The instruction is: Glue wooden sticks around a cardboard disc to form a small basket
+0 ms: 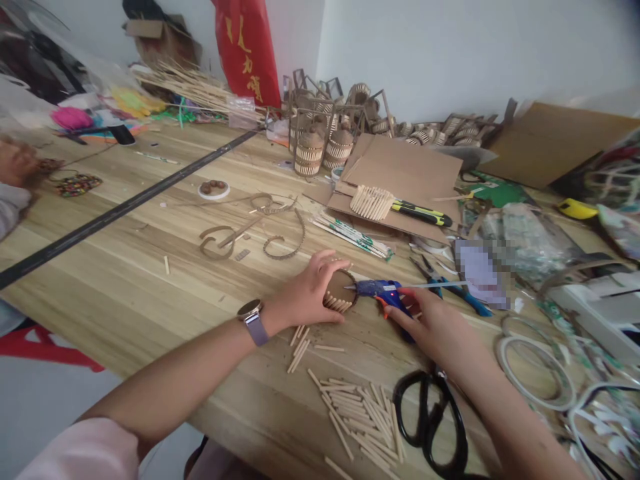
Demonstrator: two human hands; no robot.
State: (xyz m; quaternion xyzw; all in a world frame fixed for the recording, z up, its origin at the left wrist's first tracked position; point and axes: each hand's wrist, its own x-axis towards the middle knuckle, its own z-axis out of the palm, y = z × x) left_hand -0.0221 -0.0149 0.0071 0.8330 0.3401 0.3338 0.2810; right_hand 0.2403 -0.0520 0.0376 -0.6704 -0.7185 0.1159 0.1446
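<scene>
My left hand (307,290), a watch on its wrist, curls round a small round cardboard piece (341,289) with short wooden sticks glued along its edge, holding it against the wooden table (125,293). My right hand (430,327) grips a blue hot glue gun (383,290) by the handle, its nozzle touching the cardboard piece. A heap of several short wooden sticks (357,417) lies close in front of me, with a few more under my left wrist.
Black scissors (433,420) lie beside my right forearm. Pliers (440,280), tape rolls (535,363), a yellow-black utility knife (423,213), cardboard sheets (400,170) and finished stick baskets (310,150) crowd the right and back. Curved cardboard strips (250,233) lie mid-table. Another person's hand (15,163) is at far left.
</scene>
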